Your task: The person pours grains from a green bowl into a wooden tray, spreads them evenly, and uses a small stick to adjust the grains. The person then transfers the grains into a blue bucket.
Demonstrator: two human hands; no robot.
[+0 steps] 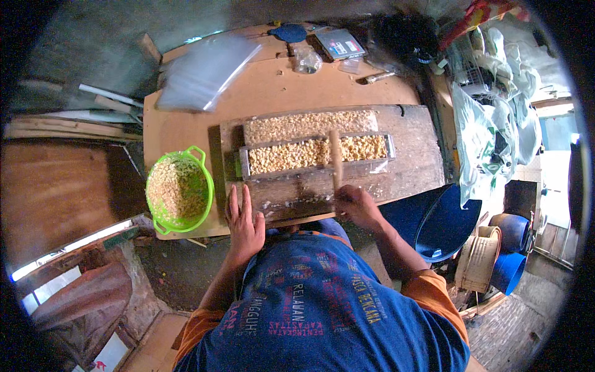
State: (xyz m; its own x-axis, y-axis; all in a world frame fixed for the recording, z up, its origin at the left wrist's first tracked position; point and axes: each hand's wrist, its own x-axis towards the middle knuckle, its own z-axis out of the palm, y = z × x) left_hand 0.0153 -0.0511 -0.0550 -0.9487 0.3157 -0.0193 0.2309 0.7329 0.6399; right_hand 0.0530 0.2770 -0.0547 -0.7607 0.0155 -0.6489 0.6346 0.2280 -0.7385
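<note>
My right hand (pixel 357 203) grips one end of a wooden stick (pixel 336 158), which reaches across a long narrow mold (pixel 245 163) filled with pale yellow beans (pixel 288 156). The fingers of my left hand (pixel 245 223) are spread, resting by the near left corner of a worn wooden board (pixel 411 139). On that board sits the mold, and just behind it lies a flat pressed slab of beans (pixel 311 124). Bean crumbs are scattered along the board's near side. To the left, a bright green plastic colander (pixel 211 195) contains more loose beans.
Clear plastic sheets or bags (pixel 209 69) lie on the tan tabletop (pixel 186 132) at the back left. A flat box (pixel 340 44) and a crumpled plastic bag (pixel 307 60) are farther back. A large blue tub (pixel 441 228) stands right of the table, below hanging plastic bags (pixel 488 144).
</note>
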